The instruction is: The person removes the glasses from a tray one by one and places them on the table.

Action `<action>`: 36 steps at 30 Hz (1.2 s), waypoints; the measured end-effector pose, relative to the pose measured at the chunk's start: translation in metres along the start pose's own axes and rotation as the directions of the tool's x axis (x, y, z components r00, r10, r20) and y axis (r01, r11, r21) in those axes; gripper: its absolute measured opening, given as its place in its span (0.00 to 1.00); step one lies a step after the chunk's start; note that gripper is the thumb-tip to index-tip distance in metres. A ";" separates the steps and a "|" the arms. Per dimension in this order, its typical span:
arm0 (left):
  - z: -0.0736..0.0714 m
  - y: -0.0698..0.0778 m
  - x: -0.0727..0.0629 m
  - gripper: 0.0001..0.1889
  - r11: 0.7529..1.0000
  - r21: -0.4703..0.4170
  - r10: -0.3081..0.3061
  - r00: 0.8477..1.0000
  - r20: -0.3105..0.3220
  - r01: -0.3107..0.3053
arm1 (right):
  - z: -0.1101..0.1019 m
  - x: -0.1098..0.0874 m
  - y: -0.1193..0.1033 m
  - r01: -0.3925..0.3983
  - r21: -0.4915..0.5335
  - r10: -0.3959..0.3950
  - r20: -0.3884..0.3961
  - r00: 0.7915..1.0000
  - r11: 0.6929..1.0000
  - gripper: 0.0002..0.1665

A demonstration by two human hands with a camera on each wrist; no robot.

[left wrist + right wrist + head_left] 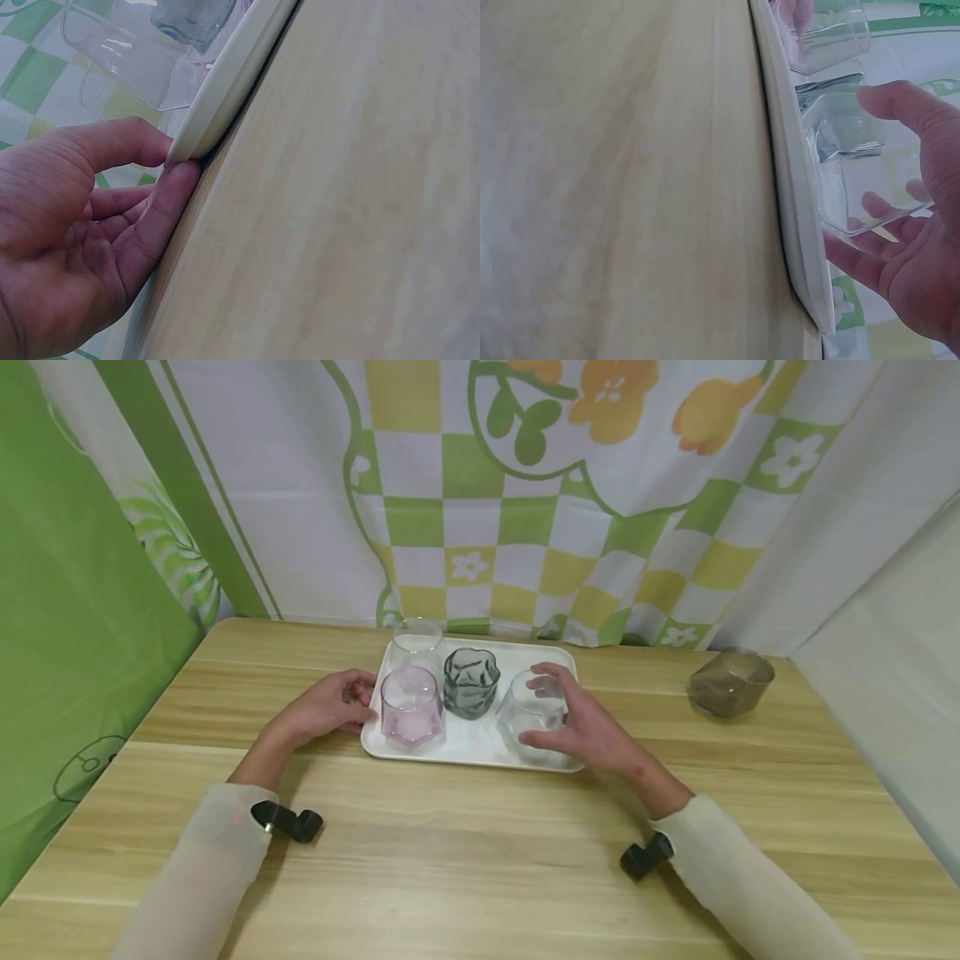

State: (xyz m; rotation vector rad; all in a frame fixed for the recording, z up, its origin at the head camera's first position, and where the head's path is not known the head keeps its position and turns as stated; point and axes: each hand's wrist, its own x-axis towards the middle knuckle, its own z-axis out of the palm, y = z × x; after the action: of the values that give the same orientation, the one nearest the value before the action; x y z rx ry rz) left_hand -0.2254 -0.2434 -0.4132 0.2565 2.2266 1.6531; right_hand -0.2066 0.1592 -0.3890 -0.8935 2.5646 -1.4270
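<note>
A white rectangular tray (480,747) lies on the wooden table with several drinking glasses standing on it. My left hand (326,702) pinches its left rim between thumb and a finger, as the left wrist view shows (172,157). Nearest that hand are a pink glass (412,714) and, behind it, a clear round glass (416,647). A grey wavy glass (470,685) stands mid-tray. At the right end, my right hand (592,727) is spread around a clear glass (517,710). Its thumb is apart from that glass in the right wrist view; finger contact is unclear.
A brown tinted glass (731,685) is on the table far to the right, off the tray. Behind the tray hangs a checked, flowered curtain (525,527). Green cloth (82,610) borders the left side. Bare wooden tabletop (450,860) lies in front of the tray.
</note>
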 end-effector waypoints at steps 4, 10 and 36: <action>0.000 -0.001 0.000 0.34 1.000 -0.010 0.000 1.000 0.001 0.000 | -0.002 -0.001 -0.002 -0.014 0.027 0.014 0.003 1.000 1.000 0.51; 0.001 -0.001 0.000 0.34 1.000 -0.012 0.000 1.000 0.004 0.000 | -0.011 -0.003 -0.005 -0.038 0.046 0.039 -0.022 0.999 0.998 0.49; 0.000 0.000 -0.001 0.34 1.000 -0.009 0.005 1.000 0.008 -0.005 | -0.087 -0.029 0.012 -0.124 -0.060 0.111 -0.183 0.977 0.990 0.51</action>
State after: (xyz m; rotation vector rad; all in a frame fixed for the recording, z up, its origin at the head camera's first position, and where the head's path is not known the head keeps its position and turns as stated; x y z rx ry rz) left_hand -0.2248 -0.2439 -0.4128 0.2664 2.2135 1.6616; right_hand -0.2165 0.2448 -0.3553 -0.6349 2.7621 -1.4525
